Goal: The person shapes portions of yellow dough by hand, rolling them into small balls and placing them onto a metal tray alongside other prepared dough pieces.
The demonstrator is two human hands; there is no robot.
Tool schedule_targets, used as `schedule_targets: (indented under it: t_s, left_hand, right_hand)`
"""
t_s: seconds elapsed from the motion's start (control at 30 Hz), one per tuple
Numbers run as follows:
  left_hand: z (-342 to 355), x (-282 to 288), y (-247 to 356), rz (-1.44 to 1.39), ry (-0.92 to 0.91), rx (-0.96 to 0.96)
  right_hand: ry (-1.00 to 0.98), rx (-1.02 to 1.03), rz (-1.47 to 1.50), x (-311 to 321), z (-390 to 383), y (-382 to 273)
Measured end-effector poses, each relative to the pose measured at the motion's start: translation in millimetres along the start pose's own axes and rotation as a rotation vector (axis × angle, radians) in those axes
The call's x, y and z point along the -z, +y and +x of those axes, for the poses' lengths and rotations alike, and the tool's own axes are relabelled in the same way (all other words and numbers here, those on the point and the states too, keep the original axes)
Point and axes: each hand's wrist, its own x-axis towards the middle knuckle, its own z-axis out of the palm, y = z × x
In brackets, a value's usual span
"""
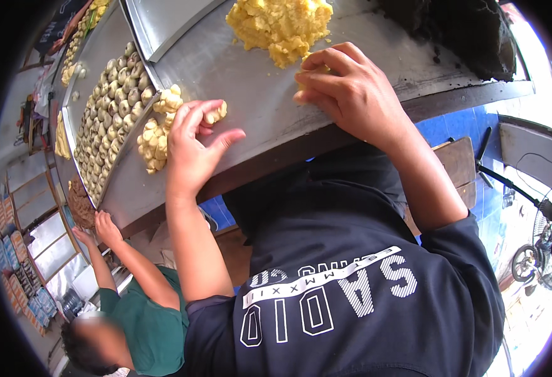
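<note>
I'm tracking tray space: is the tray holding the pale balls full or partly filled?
Partly filled: closely packed pale balls cover much of the tray, but part of its far end is bare.

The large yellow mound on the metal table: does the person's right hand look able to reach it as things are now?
Probably yes: the right hand is close beside the lower edge of the yellow mound, and nothing visible blocks the way between them.

Yellow mound [280,28] cropped at top (tray [163,20] too), co-worker's face [109,342] blurred, right hand [358,85] with palm hidden
</note>
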Motion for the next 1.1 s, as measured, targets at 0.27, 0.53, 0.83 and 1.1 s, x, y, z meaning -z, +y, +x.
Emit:
schedule_targets:
  t_s: [0.27, 0.53, 0.83, 1.1]
  left_hand:
    - [-23, -20, 4, -0.31, 0.109, 0.036]
    - [-46, -19, 5, -0.572, 0.131, 0.095]
    - [-48, -11, 4, -0.901, 0.166, 0.155]
    - [-38, -37, 9, 0.238, 0.201, -0.17]
  right_hand:
    - [0.01, 0.152, 0.017, -11, 22, -41]
    - [0.051, 0.213, 0.099, -25, 54, -59]
    - [-0.011, 0.095, -0.139, -11, 49, -46]
    - [-0.101, -0.024, -0.056, 12, 2, -20]
